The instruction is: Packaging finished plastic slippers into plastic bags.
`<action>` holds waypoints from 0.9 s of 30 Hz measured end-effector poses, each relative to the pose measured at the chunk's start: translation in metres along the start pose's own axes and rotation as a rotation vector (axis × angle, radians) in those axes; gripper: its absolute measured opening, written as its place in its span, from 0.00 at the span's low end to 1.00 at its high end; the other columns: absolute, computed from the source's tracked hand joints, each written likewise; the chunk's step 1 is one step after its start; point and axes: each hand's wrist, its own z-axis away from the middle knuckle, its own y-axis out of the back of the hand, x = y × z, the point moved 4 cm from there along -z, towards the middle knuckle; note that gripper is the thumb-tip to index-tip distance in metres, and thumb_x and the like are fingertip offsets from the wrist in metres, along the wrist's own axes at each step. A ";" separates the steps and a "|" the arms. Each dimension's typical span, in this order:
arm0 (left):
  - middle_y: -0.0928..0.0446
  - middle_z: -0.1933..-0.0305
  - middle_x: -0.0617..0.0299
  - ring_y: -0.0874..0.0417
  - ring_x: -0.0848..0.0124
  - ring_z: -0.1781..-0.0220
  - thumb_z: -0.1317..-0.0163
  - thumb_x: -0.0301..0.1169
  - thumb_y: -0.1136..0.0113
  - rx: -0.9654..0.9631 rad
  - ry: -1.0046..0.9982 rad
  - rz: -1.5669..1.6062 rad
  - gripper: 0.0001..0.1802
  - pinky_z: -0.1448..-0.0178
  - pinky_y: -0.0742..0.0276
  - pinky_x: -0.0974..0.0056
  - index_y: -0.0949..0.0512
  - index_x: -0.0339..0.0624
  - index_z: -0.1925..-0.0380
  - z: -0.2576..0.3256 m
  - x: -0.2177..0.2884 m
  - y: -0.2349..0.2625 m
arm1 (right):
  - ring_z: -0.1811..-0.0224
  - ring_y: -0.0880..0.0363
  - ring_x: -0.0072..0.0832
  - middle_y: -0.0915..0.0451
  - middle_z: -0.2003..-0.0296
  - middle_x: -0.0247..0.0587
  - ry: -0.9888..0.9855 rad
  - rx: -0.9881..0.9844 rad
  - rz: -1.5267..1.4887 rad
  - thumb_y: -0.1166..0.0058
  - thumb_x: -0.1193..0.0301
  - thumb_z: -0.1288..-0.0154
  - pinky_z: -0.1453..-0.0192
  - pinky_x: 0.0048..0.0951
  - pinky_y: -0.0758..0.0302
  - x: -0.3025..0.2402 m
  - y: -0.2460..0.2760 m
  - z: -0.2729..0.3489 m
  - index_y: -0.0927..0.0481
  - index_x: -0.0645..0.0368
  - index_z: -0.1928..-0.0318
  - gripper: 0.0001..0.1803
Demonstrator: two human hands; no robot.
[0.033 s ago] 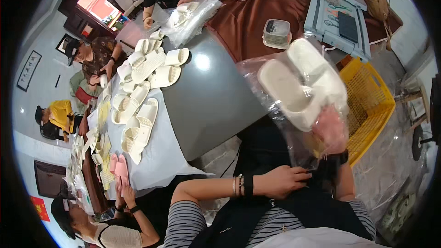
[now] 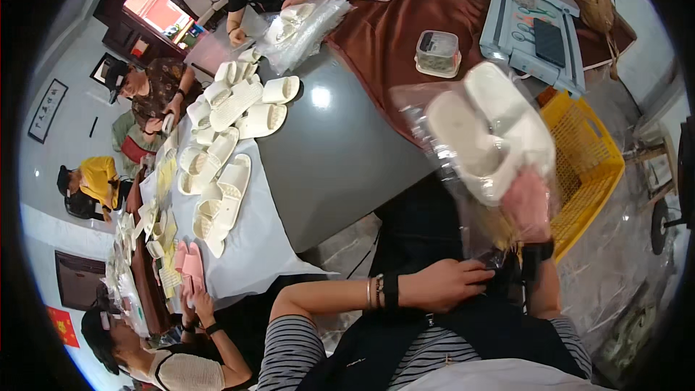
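A pair of off-white slippers (image 2: pixel 463 134) hangs at the right, soles turned away, inside a clear plastic bag (image 2: pixel 414 108). My right hand (image 2: pixel 528 206) reaches into the bag and is closed around the slippers near their straps. Lower down, in front of my body, my left hand (image 2: pixel 450 284) has its fingertips together at the bag's lower edge, pinching the plastic. The yellow basket (image 2: pixel 590 174) is just beyond my right hand.
Several white slippers (image 2: pixel 235 105) lie on the grey table (image 2: pixel 333 152) at left. A brown cloth (image 2: pixel 391 43) bears a lidded container (image 2: pixel 437 54) and a paper trimmer (image 2: pixel 532 29). Co-workers sit round the table; one holds pink slippers (image 2: pixel 190 268).
The bagged slippers and my right hand have shifted slightly right and down. My left hand has barely moved.
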 end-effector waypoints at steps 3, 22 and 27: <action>0.32 0.29 0.51 0.29 0.54 0.30 0.51 0.25 0.40 0.331 0.009 -0.069 0.31 0.35 0.23 0.54 0.24 0.41 0.41 0.011 -0.005 0.034 | 0.72 0.27 0.15 0.25 0.72 0.25 -0.171 0.042 -1.184 0.51 0.62 0.24 0.69 0.19 0.26 -0.085 0.059 0.027 0.25 0.55 0.39 0.19; 0.47 0.21 0.48 0.48 0.47 0.20 0.45 0.29 0.35 0.349 0.844 -0.724 0.44 0.23 0.50 0.38 0.39 0.46 0.27 0.010 -0.160 0.091 | 0.54 0.20 0.35 0.18 0.59 0.39 -0.735 -0.199 -1.448 0.52 0.58 0.27 0.49 0.41 0.24 0.381 0.197 -0.054 0.26 0.56 0.43 0.20; 0.48 0.21 0.47 0.49 0.47 0.20 0.46 0.26 0.37 0.235 0.952 -0.780 0.44 0.22 0.53 0.40 0.41 0.42 0.27 0.012 -0.154 0.101 | 0.60 0.15 0.37 0.14 0.65 0.42 -0.747 -0.767 -1.408 0.49 0.52 0.29 0.55 0.38 0.19 0.372 0.171 -0.136 0.17 0.53 0.51 0.20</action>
